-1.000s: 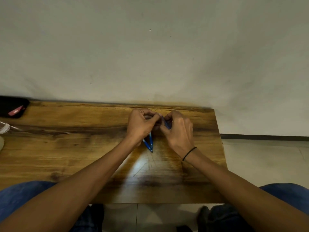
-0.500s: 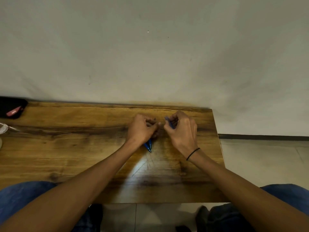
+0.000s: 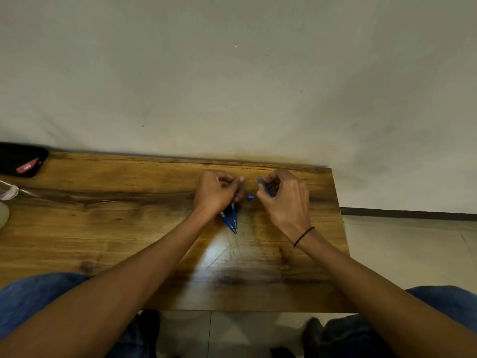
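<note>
Wooden table point(image 3: 129, 228) against plain wall point(image 3: 232, 86): left hand point(image 3: 215, 193) curled round two blue pens point(image 3: 230, 220), tips toward the sitter; right hand point(image 3: 284, 200) pinching a third blue pen point(image 3: 261, 181) just beside it, so the gathering looks part done, that one unjoined; black pouch point(image 3: 20, 158) far left.

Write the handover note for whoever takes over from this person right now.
Left hand: grips two blue pens, lower ends meeting in a V toward the person, over the wooden table.
Right hand: pinches a blue pen piece, mostly hidden by the fingers; whole pen or part, cannot tell.
Done: hands are apart, each with its share.
Left: probably join or bundle the piece with the pens; nothing is laid down yet.
</note>
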Available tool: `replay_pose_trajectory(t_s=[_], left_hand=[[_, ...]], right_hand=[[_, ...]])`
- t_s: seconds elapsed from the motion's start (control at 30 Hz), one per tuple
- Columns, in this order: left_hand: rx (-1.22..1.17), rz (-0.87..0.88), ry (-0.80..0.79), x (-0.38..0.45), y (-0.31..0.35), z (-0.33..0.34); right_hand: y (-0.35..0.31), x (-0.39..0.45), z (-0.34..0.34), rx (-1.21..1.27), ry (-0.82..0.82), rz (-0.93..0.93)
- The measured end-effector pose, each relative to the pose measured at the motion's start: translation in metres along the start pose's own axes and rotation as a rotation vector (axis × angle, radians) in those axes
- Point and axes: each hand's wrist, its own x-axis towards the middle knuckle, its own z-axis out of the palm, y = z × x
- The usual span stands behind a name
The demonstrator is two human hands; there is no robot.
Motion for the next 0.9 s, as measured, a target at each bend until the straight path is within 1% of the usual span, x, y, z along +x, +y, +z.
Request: replay_pose_trajectory(t_s=[0.07, 0.17, 0.23, 0.3, 0.4, 0.53, 0.77, 0.9], left_hand=[[-0.346, -0.07, -0.035, -0.002, 0.012, -0.001], [-0.849, -0.185, -0.188, -0.01, 0.027, -0.005], [-1.056, -0.194, -0.267, -0.014, 0.034, -0.007], [-1.194, -0.184, -0.278, -0.018, 0.039, -0.007], [-1.322, -0.186, -0.244, -0.022, 0.046, -0.005], [-1.445, -0.179, -0.231, -0.027, 0.055, -0.001], [-1.508, -0.182, -0.224, -0.026, 0.06, 0.001], [-1.499, -0.173, -0.213, -0.025, 0.059, -0.004]], right_hand=[[-0.003, 0.0, -0.001, 0.024, -0.004, -0.041], [-0.011, -0.001, -0.001, 0.051, -0.002, -0.135], [-0.017, -0.002, -0.001, 0.048, -0.007, -0.214], [-0.023, -0.003, 0.0, 0.019, -0.003, -0.303], [-0.029, -0.002, -0.001, -0.053, 0.015, -0.415], [-0.034, 0.003, -0.005, -0.103, 0.01, -0.513], [-0.042, 0.009, -0.01, -0.186, -0.005, -0.578], [-0.04, 0.008, -0.009, -0.163, -0.03, -0.624]])
